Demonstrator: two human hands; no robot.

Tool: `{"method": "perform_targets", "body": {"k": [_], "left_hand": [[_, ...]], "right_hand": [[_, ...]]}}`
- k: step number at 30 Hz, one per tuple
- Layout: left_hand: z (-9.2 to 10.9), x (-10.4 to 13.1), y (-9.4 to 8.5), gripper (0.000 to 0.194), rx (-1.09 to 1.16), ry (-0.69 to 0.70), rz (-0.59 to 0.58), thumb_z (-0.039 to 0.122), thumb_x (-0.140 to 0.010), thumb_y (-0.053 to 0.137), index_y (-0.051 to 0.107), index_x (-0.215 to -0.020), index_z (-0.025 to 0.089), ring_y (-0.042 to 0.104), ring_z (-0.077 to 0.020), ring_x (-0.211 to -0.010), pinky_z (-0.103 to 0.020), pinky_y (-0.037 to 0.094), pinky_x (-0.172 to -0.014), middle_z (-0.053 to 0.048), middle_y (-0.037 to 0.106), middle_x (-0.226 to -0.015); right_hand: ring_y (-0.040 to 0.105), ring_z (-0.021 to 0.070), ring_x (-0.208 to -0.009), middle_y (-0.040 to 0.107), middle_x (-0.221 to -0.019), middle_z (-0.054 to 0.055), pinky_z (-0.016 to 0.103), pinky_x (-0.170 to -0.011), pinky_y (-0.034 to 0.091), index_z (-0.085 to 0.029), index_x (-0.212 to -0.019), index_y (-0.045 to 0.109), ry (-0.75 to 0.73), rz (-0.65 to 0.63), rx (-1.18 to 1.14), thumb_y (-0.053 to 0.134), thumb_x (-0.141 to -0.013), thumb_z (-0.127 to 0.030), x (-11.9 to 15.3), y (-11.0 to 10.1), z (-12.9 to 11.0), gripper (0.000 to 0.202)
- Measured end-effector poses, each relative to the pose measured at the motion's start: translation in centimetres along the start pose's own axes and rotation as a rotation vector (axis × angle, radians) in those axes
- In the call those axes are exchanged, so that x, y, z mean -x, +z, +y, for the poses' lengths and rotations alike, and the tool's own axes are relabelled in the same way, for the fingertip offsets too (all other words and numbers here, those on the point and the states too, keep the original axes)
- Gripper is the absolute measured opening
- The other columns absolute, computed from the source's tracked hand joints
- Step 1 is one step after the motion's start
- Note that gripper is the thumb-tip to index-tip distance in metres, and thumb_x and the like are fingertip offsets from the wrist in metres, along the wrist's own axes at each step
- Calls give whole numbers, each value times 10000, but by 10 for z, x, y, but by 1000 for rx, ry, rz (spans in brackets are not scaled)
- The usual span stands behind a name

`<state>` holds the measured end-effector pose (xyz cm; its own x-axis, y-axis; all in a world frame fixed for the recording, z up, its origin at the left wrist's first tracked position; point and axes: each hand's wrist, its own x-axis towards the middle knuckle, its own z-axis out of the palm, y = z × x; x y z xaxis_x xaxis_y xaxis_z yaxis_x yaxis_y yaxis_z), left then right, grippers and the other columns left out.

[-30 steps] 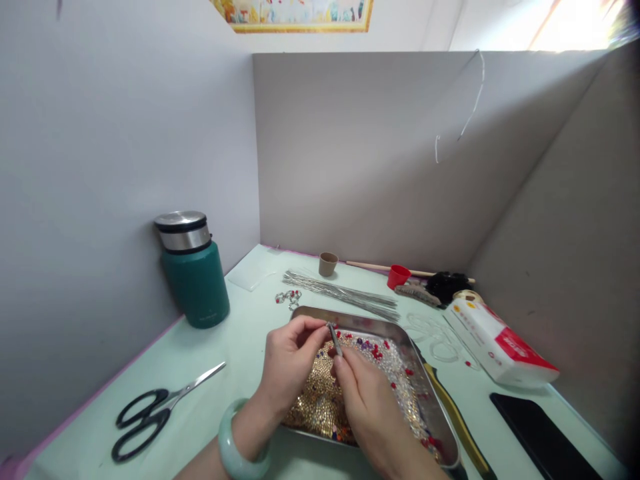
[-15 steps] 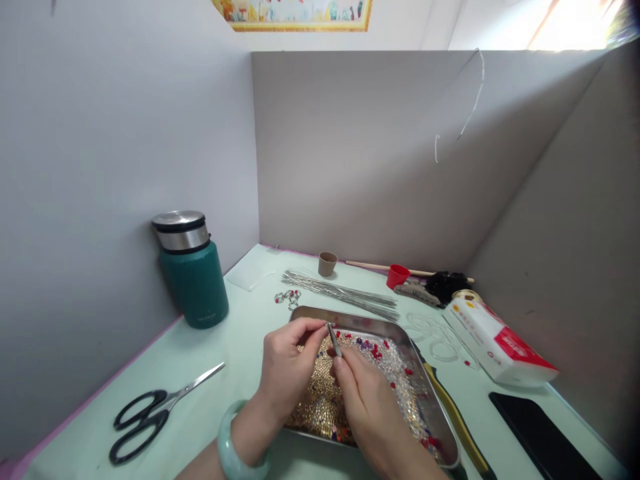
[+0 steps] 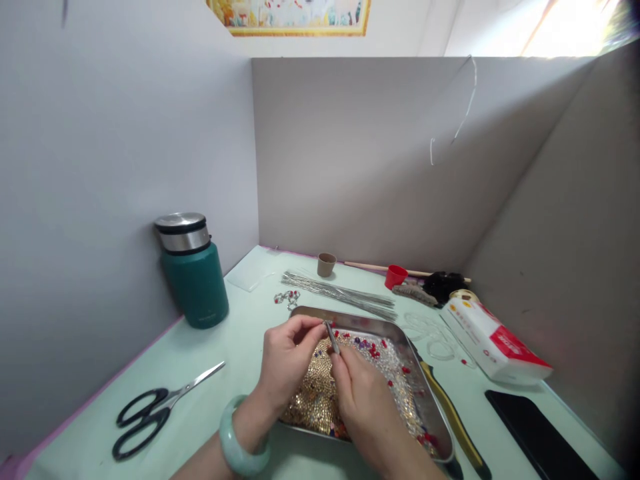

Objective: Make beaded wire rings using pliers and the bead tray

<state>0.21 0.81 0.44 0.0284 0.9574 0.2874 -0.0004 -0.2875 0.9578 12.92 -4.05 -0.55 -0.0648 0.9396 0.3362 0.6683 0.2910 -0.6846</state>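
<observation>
Over a metal tray (image 3: 440, 427) of gold, clear and red beads, my two hands meet near its back edge. My left hand (image 3: 287, 357), with a pale green bangle (image 3: 235, 440) on the wrist, pinches something too small to make out between thumb and forefinger. My right hand (image 3: 363, 393) is closed on a slim silver tool (image 3: 333, 339), like tweezers, whose tip touches the left fingertips. Behind the tray lie a bundle of thin wires (image 3: 340, 293) and a small beaded piece (image 3: 287, 298).
Black-handled scissors (image 3: 165, 410) and a green flask (image 3: 194, 280) stand at left. Yellow-handled pliers (image 3: 460, 427), a black phone (image 3: 540, 433) and a tissue pack (image 3: 495, 340) lie at right. Behind are a brown cup (image 3: 327, 265) and a red cup (image 3: 395, 276).
The view has shifted slightly. Both hands keep nearly the same pose, with the tool's tip still at the left fingertips.
</observation>
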Motion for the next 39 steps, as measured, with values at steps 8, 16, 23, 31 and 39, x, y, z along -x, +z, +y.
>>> {"method": "perform_targets", "body": {"k": [8,16,23,31,39], "left_hand": [[5,-4,-1,125,229,-148,-92,250,-759,652,636,-804,134,619,-131,-604,-270,532,-617,-20,674,-690],[9,-4,-1,141,252,-157,-112,246,-758,654,631,-837,131,647,-183,-768,-328,529,-745,-62,690,-809],[6,-4,-2,137,216,-116,-117,228,-769,652,634,-870,137,640,-193,-882,-329,504,-822,-89,691,-957],[1,-5,-7,36,93,96,-106,193,-790,628,651,-784,167,621,-202,-997,-347,480,-915,-77,665,-1072],[3,-5,-8,49,9,134,-94,191,-792,623,661,-768,172,632,-205,-975,-350,495,-892,-75,675,-1049]], "right_hand": [[518,155,-645,543,-708,7,266,-583,376,-193,-813,540,137,-113,-365,298,-973,-365,3,-3,-1,337],[510,146,-627,516,-710,-3,254,-544,389,-191,-868,574,194,-118,-490,343,-957,-418,5,-1,2,336],[504,145,-624,503,-697,0,239,-503,378,-180,-847,579,225,-125,-556,355,-951,-433,4,-2,2,354],[503,137,-634,515,-716,0,243,-546,396,-178,-846,591,202,-124,-538,365,-953,-416,5,-5,4,346],[500,137,-624,525,-737,10,234,-516,400,-168,-946,603,252,-141,-614,371,-945,-441,4,-5,2,358]]}}
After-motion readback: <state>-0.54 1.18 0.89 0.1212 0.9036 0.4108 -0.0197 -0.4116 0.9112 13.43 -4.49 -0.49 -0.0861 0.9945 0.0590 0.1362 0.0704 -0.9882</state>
